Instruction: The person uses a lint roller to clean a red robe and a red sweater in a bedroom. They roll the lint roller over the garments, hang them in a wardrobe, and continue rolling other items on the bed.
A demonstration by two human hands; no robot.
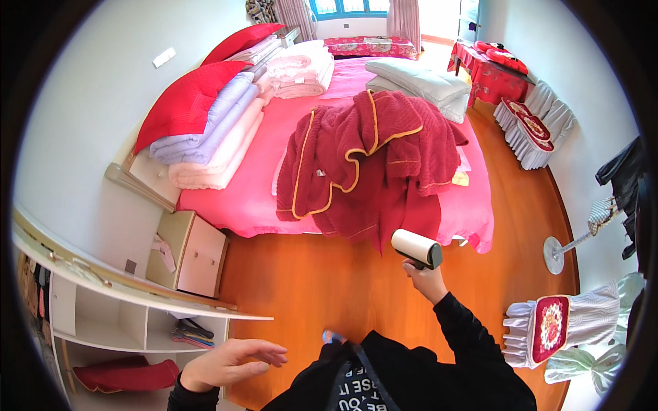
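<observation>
My right hand [426, 280] grips the handle of a lint roller [417, 247] with a white sheet roll and a dark end, held up in front of the bed's near edge. My left hand [236, 362] is at the lower left, empty, fingers apart, near the wardrobe's shelves. A crumpled dark red quilted robe or blanket with yellow piping [354, 149] lies heaped on the pink bed sheet [241, 190], and part of it hangs over the near edge. Pale pillows [416, 82] are stacked beyond it.
Folded quilts [216, 149] and red pillows [190, 103] line the headboard side. A bedside cabinet [198, 257] stands left, by an open wardrobe [113, 318] holding hangers and a red cloth. Covered chairs [552, 329] and a clear stand [553, 254] are along the right wall.
</observation>
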